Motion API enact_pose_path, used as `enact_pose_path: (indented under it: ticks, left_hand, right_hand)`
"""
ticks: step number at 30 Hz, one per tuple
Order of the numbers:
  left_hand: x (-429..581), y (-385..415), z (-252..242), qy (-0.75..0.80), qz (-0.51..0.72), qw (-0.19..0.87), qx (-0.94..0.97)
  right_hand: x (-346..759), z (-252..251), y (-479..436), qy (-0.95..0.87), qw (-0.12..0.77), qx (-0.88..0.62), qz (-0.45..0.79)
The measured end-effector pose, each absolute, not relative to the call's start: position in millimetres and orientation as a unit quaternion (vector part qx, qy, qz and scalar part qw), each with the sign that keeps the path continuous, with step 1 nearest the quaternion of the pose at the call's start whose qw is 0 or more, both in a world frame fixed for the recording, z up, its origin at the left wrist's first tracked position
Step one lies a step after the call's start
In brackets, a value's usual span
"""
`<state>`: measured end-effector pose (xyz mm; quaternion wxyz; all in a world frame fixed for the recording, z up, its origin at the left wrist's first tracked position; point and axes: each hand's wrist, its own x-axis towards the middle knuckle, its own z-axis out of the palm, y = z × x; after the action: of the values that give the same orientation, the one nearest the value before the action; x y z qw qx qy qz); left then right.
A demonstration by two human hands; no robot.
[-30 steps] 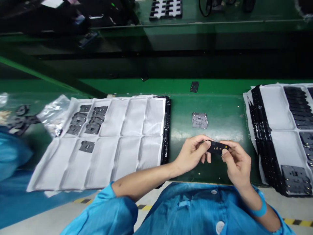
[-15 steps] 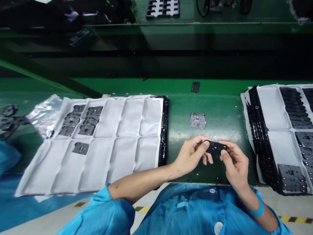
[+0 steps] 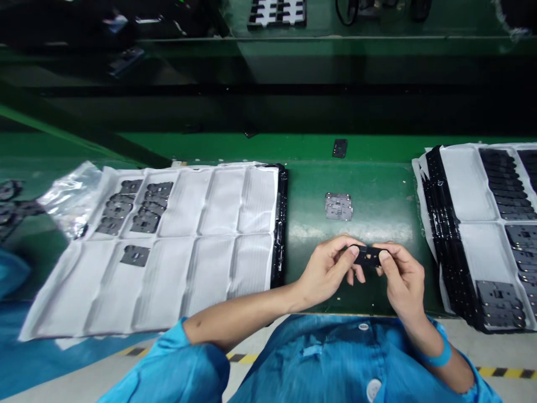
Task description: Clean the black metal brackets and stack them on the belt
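Both of my hands pinch one small flat black part (image 3: pixel 367 256) over the green bench (image 3: pixel 377 218). My left hand (image 3: pixel 329 270) grips its left end with thumb and fingers. My right hand (image 3: pixel 400 280) grips its right end. A short stack of grey parts (image 3: pixel 339 206) lies on the bench just beyond my hands.
To the left a white-lined tray (image 3: pixel 218 235) holds several dark parts (image 3: pixel 134 207) in its far left cells. At the right stands a stack of black trays (image 3: pixel 482 224) with rows of dark parts. One lone dark part (image 3: pixel 339 148) lies further back. A crumpled plastic bag (image 3: pixel 69 201) sits at the far left.
My hands have drawn slightly closer together on the black part, which has turned a little between the fingers. The view has shifted slightly.
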<state>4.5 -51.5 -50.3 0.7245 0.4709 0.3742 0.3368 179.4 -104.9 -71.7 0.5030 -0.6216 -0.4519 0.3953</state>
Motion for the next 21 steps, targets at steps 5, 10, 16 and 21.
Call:
enact_pose_path:
  ticks: [5,10,16,21]
  left_hand:
    - [3,-55,-50,0.38,0.34,0.709,0.487]
    - [-1,-50,-48,0.387,0.303,0.745,0.451]
    - [-5,-43,-41,0.38,0.272,0.773,0.43]
    - [-6,-44,-39,0.368,0.266,0.785,0.422]
  right_hand:
    - [185,-78,-104,-0.437,0.491,-0.611,0.441]
    - [189,-77,-101,-0.381,0.491,-0.57,0.537]
    - [191,-75,-104,-0.39,0.478,-0.573,0.539]
    - [190,-74,-107,-0.406,0.472,-0.601,0.502]
